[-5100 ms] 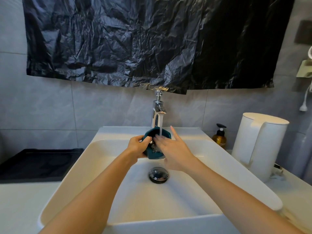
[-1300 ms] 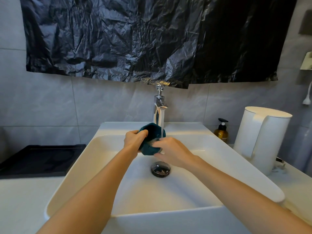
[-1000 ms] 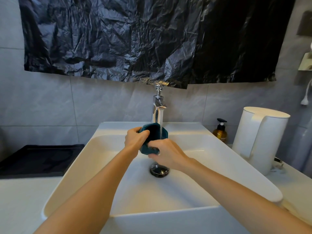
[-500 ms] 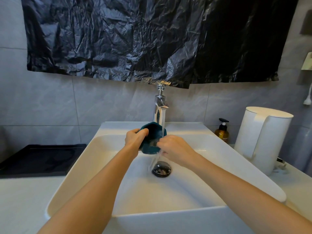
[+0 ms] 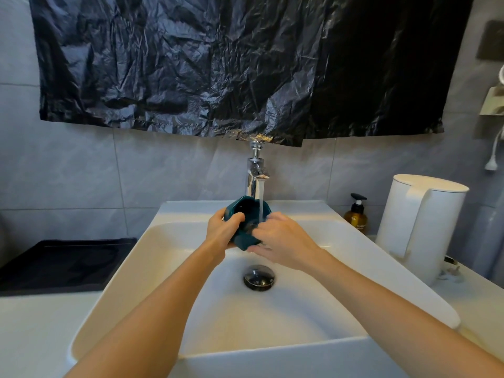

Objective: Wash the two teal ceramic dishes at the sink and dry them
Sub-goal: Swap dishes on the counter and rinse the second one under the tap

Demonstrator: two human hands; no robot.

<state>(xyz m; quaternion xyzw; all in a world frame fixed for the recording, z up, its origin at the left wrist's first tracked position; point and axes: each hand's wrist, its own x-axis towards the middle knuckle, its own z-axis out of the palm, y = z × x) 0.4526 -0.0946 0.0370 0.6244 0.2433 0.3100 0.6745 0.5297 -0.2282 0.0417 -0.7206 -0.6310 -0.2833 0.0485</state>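
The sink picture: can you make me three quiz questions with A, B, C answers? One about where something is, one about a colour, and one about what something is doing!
1. Where is the soap bottle?
A. Between the sink and the white kettle
B. Down in the basin by the drain
C. On the black tray

2. What colour is the dish under the tap?
A. Red
B. Teal
C. Yellow

3. What is the tap doing?
A. It is turned off
B. It is running onto the dish
C. It is wrapped in a cloth

Answers:
1. A, because the soap bottle stands on the counter right of the sink, just left of the white kettle.
2. B, because the dish is a dark blue-green.
3. B, because a thin stream of water falls from the spout into the dish.
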